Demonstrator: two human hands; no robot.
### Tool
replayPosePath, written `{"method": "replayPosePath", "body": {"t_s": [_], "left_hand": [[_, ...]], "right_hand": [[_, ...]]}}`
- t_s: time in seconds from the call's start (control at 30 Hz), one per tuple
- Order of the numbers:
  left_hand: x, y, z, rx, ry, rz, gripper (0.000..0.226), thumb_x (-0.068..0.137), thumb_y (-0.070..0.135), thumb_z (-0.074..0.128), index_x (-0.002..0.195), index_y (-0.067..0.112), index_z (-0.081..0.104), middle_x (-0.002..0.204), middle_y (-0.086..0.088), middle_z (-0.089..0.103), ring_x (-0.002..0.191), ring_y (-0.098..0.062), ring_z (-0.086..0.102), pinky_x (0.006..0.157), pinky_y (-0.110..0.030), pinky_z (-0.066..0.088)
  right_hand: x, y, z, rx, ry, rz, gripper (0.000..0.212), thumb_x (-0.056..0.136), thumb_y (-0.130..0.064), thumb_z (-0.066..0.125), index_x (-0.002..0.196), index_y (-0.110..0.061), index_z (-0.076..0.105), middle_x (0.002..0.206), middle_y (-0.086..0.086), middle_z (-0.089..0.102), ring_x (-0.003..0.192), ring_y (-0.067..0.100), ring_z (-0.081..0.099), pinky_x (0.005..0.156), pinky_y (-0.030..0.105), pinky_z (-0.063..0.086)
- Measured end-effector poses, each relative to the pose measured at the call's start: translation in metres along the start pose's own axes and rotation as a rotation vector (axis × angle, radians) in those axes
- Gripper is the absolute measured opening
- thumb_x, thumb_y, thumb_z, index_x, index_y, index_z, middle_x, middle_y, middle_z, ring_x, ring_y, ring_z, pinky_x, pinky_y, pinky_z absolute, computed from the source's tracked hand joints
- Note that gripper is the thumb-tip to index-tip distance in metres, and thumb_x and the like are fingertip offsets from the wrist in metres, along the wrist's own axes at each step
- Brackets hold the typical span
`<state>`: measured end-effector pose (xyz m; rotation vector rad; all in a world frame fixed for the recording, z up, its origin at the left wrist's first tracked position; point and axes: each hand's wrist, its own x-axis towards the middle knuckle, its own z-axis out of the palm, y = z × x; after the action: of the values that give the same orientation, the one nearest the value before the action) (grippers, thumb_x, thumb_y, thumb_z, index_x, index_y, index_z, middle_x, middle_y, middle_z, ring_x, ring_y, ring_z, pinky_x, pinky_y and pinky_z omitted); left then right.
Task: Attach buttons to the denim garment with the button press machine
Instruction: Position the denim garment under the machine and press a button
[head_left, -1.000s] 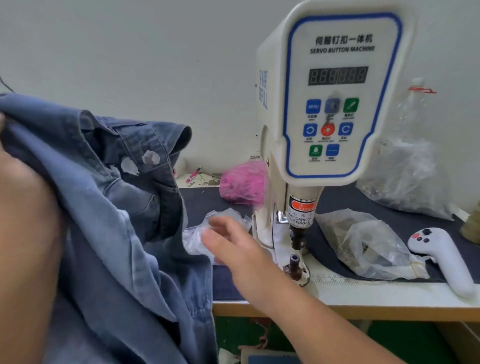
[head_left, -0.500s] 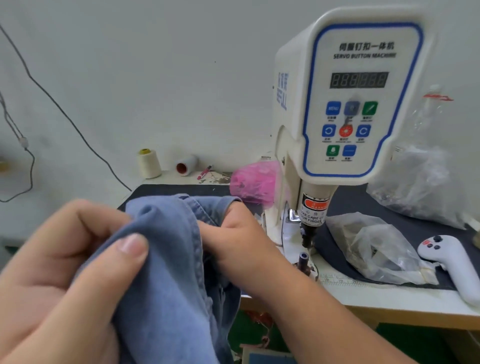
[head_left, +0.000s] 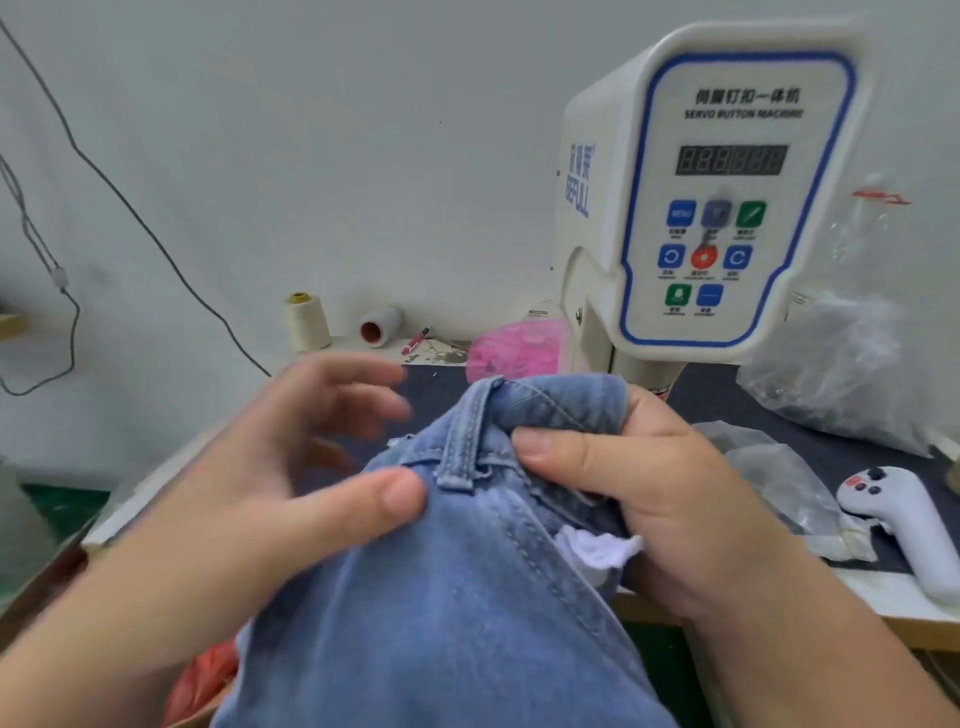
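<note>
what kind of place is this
Probably a garment workshop: a servo button machine stands on the worktable, thread cones sit by the wall, and denim is in hand.

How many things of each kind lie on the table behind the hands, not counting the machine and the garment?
Thread spools: 2, a cream spool upright, a white spool on its side
Plastic bags: 3, a pink bag, a clear bag by the wall, a clear bag in front
White handheld controller: 1
Pink pen: 1
Total: 7
</note>
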<state>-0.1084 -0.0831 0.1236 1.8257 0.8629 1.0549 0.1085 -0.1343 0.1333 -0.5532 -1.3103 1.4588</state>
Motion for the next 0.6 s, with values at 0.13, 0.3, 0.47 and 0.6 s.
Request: {"method": "replayPosePath", "body": {"t_s": [0.13,0.3,0.47,0.6], "left_hand": [[0.003,-0.016,0.036,-0.448,-0.585,-0.179,0.071,0.082,0.036,0.079,0.141,0.009,0.05,0.142,-0.02,0.054,0.13,-0.038,0.052,0.105,-0.051,0.045],[0.003,-0.016,0.05,-0.603,-0.483,-0.239,0.042,0.067,0.0,0.073,0.109,-0.001,0.069,0.106,-0.022,0.071,0.099,-0.034,0.068,0.084,-0.039,0.054],[-0.001,0.011,0.053,-0.677,-0.402,-0.229,0.047,0.048,-0.004,0.07,0.094,-0.005,0.07,0.085,-0.028,0.069,0.079,-0.038,0.069,0.075,-0.04,0.059],[-0.005,0.022,0.055,-0.624,-0.404,-0.22,0.046,0.049,-0.004,0.073,0.096,-0.003,0.069,0.092,-0.031,0.069,0.083,-0.04,0.069,0.078,-0.044,0.058]], "right_hand": [[-0.005,-0.006,-0.012,0.008,0.01,0.165,0.026,0.074,-0.003,0.061,0.093,0.015,0.065,0.095,0.036,0.065,0.082,0.038,0.065,0.085,0.052,0.053],[-0.018,-0.008,-0.028,0.039,-0.103,0.318,0.037,0.079,-0.008,0.06,0.109,0.012,0.064,0.101,0.024,0.069,0.092,0.033,0.067,0.087,0.039,0.053],[-0.034,0.006,-0.051,-0.024,-0.134,0.459,0.059,0.062,-0.013,0.079,0.114,0.006,0.06,0.093,0.012,0.072,0.08,0.021,0.069,0.074,0.027,0.055],[-0.053,0.023,-0.06,-0.199,-0.167,0.478,0.051,0.065,-0.006,0.076,0.115,-0.005,0.067,0.113,0.01,0.071,0.105,0.022,0.065,0.09,0.033,0.05]]}}
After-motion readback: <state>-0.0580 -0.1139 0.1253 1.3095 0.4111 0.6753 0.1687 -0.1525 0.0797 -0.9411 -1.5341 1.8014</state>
